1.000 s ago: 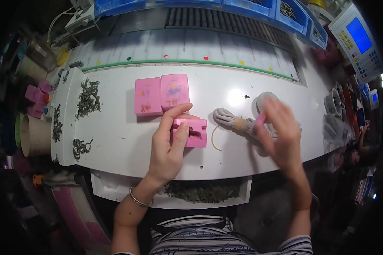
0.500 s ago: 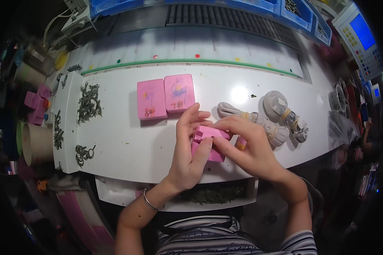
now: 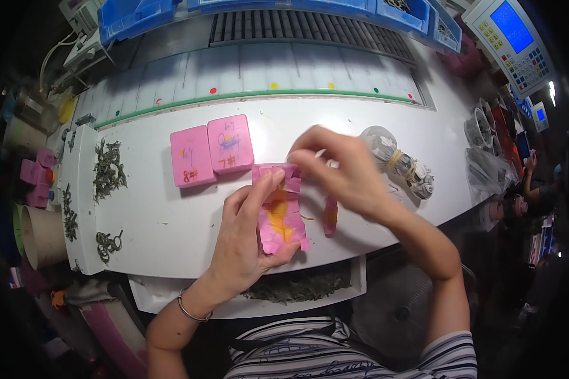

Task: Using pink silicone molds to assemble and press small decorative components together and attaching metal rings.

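A pink piece (image 3: 281,211) with a yellow hollow is held up in the middle of the frame, over the table. It is clamped by the left hand (image 3: 234,237), with fingertips pressed on its top end and its bottom end gripped too. The right hand (image 3: 349,165) is held just beside its top right corner, with the fingers bent. That hand is blurred, so it cannot be told whether its fingertips are pinched together or apart. A small pink and orange piece (image 3: 330,218) is seen just below the right hand; whether it is held there or set down cannot be told.

Two pink blocks (image 3: 193,158) are placed side by side, touching, left of the middle and higher up. To the right, a grey bundle (image 3: 401,165) is tied with pale bands. On the left, a pile of dark bits (image 3: 109,172) is spread, and some metal rings (image 3: 107,246) are heaped below it. All these are held up by a white table (image 3: 164,246). More dark bits are kept in a white drawer (image 3: 146,295) at the bottom. Blue bins (image 3: 136,18) are lined up along the top.
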The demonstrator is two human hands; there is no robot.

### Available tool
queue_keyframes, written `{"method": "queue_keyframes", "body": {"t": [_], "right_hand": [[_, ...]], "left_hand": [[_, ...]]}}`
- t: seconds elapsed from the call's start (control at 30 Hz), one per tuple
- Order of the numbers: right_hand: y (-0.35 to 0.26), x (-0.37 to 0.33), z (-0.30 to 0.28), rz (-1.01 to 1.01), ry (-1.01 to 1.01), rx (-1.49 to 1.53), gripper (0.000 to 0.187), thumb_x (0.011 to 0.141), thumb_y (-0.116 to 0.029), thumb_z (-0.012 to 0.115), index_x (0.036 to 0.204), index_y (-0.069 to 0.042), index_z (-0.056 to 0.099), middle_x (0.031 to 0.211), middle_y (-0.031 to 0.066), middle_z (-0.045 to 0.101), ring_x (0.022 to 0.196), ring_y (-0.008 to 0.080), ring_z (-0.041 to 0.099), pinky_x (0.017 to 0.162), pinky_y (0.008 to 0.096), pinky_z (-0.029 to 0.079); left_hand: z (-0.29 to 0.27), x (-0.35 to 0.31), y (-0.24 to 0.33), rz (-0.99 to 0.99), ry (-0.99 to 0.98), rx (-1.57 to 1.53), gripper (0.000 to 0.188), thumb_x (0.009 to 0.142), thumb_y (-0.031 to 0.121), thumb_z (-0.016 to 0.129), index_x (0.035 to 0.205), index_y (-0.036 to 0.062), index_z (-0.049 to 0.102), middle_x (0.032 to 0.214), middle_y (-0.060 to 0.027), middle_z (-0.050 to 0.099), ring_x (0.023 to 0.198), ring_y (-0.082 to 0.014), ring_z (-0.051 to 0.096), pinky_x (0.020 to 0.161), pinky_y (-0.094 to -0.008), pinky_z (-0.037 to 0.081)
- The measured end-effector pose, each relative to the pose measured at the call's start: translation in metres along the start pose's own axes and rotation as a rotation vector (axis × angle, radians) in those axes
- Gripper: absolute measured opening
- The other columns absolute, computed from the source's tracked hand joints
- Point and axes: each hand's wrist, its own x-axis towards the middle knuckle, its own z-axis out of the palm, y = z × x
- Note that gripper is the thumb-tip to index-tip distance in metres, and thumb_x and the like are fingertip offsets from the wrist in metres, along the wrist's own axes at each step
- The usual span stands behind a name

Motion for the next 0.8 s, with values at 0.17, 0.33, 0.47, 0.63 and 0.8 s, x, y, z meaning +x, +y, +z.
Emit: {"method": "queue_keyframes", "body": {"t": [0.17, 0.33, 0.47, 0.63, 0.8], "right_hand": [[0.057, -0.051, -0.1, -0.131, 0.045, -0.727, 0.056, 0.079, -0.005, 0.061, 0.132, 0.003, 0.043, 0.122, 0.0222, 0.052, 0.114, 0.0338, 0.049, 0.095, 0.0365, 0.04], [0.019, -0.06, -0.088, 0.103, -0.029, -0.501, 0.063, 0.073, 0.006, 0.059, 0.133, 0.004, 0.04, 0.127, 0.02, 0.049, 0.113, 0.0344, 0.049, 0.094, 0.0357, 0.042], [-0.039, -0.058, -0.044, -0.43, 0.2, -0.771, 0.067, 0.063, 0.018, 0.059, 0.127, 0.005, 0.048, 0.12, 0.0238, 0.053, 0.099, 0.0341, 0.056, 0.086, 0.0355, 0.046], [-0.031, -0.057, -0.007, -0.781, 0.264, -0.943, 0.052, 0.069, 0.0, 0.063, 0.12, 0.0, 0.059, 0.117, 0.0235, 0.057, 0.086, 0.0259, 0.059, 0.073, 0.0323, 0.049], [-0.032, -0.049, 0.004, -0.725, -0.032, -1.018, 0.054, 0.07, -0.005, 0.06, 0.124, -0.004, 0.057, 0.118, 0.0193, 0.058, 0.084, 0.0239, 0.057, 0.07, 0.0304, 0.048]], "left_hand": [[-0.003, 0.004, 0.008, -0.033, -0.022, 0.184, 0.095, 0.061, 0.025, 0.079, 0.14, 0.0088, 0.029, 0.139, -0.002, 0.043, 0.109, -0.0289, 0.043, 0.097, -0.0429, 0.03], [0.003, 0.009, -0.001, -0.043, -0.005, 0.111, 0.102, 0.06, 0.028, 0.079, 0.142, 0.0093, 0.022, 0.138, -0.0003, 0.043, 0.104, -0.0259, 0.046, 0.093, -0.0418, 0.031], [-0.002, 0.003, -0.001, -0.05, 0.01, 0.108, 0.107, 0.058, 0.028, 0.08, 0.142, 0.0041, 0.018, 0.137, -0.001, 0.044, 0.095, -0.0236, 0.047, 0.086, -0.04, 0.034], [-0.001, 0.01, 0.001, -0.053, 0.024, 0.081, 0.108, 0.056, 0.025, 0.08, 0.142, 0.0026, 0.017, 0.136, -0.0028, 0.045, 0.094, -0.0243, 0.047, 0.085, -0.0394, 0.034], [-0.003, 0.014, 0.001, -0.095, 0.004, 0.008, 0.108, 0.056, 0.02, 0.08, 0.14, -0.0024, 0.016, 0.134, -0.0138, 0.044, 0.115, -0.0337, 0.045, 0.096, -0.0421, 0.033]]}}
